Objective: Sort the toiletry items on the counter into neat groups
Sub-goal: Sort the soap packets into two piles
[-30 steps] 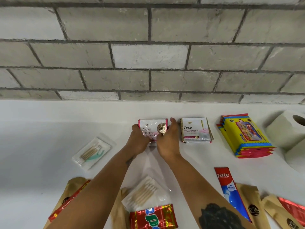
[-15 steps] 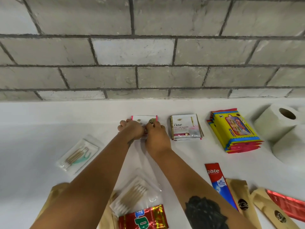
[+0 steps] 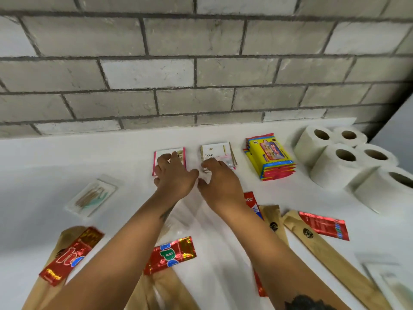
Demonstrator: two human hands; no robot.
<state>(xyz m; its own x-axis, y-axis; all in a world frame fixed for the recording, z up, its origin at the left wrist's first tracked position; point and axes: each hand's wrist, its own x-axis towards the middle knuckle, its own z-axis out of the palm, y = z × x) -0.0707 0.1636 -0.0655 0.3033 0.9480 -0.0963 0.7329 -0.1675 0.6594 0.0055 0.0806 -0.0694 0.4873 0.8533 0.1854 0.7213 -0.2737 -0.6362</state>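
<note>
A pink-edged Dove sachet stack [image 3: 178,154] lies flat on the white counter [image 3: 55,157] near the wall. My left hand [image 3: 174,173] rests over its lower part with relaxed fingers. Just to the right lies a second Dove sachet stack [image 3: 215,153]. My right hand [image 3: 220,181] hovers at its near edge, fingers loosely spread and holding nothing. A stack of yellow wet-wipe packs [image 3: 270,156] and several toilet paper rolls [image 3: 344,157] stand further right.
A clear cotton-swab bag [image 3: 91,194] lies at the left. Near me are brown paper sleeves [image 3: 324,249], red foil toothpaste sachets [image 3: 324,224] [image 3: 169,255] [image 3: 71,253] and a red-blue toothpaste box [image 3: 251,202], partly under my arms. A brick wall [image 3: 201,74] backs the counter.
The pink-edged sachets, held up between both hands before, now lie flat on the counter. Both hands have opened; the right one has shifted right toward the second Dove stack. The view moved right.
</note>
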